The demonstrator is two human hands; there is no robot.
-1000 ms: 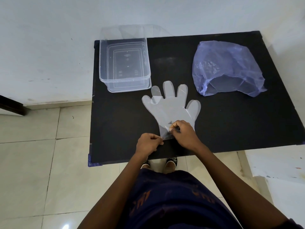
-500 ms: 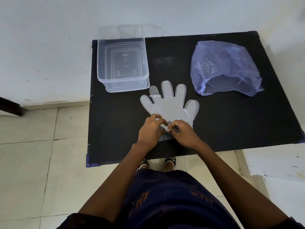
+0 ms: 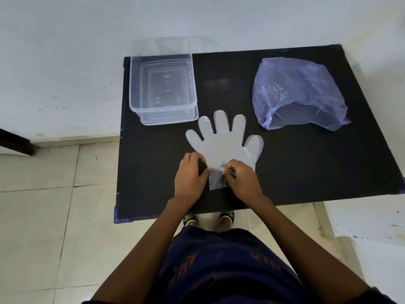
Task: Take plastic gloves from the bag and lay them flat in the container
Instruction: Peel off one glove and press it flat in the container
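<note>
A clear plastic glove (image 3: 223, 143) lies flat on the black table (image 3: 295, 167), fingers pointing away from me. My left hand (image 3: 189, 174) pinches the glove's cuff at its left edge. At the cuff's right side, my right hand (image 3: 243, 178) pinches the thin plastic between thumb and fingers. A clear rectangular container (image 3: 162, 84) stands at the table's back left, nothing visible inside it. A crumpled purple plastic bag (image 3: 298, 93) sits at the back right with its mouth facing me.
The table stands against a white wall, with tiled floor (image 3: 43, 216) to the left and below. My feet show under the table's near edge. A white surface (image 3: 372, 238) lies at the lower right.
My left hand moved up from the table's near edge onto the glove's cuff and took hold of it. The glove's folded finger now lies flat. My right hand stayed at the cuff.
</note>
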